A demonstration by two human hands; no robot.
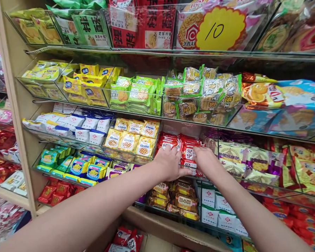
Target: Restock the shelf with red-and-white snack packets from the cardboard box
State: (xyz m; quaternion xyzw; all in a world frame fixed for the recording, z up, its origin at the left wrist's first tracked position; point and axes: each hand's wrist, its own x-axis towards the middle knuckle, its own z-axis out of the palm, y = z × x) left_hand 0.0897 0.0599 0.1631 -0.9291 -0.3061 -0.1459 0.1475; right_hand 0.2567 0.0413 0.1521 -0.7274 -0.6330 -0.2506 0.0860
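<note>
Both my hands reach into a clear shelf bin filled with small red snack packets (187,151). My left hand (170,163) lies on the left part of the pile, fingers curled around packets, thumb pointing right. My right hand (205,158) rests on the right part of the pile, fingers pressed onto the packets. The two hands almost touch. Which single packet each hand grips is hidden by the fingers.
Tiered clear bins hold snacks: yellow cracker packs (131,138) left of the red ones, white-blue packs (76,124), green packs (136,91), purple-gold bags (238,157) on the right. A yellow price tag reading 10 (220,29) hangs above. An open cardboard box (152,241) sits below.
</note>
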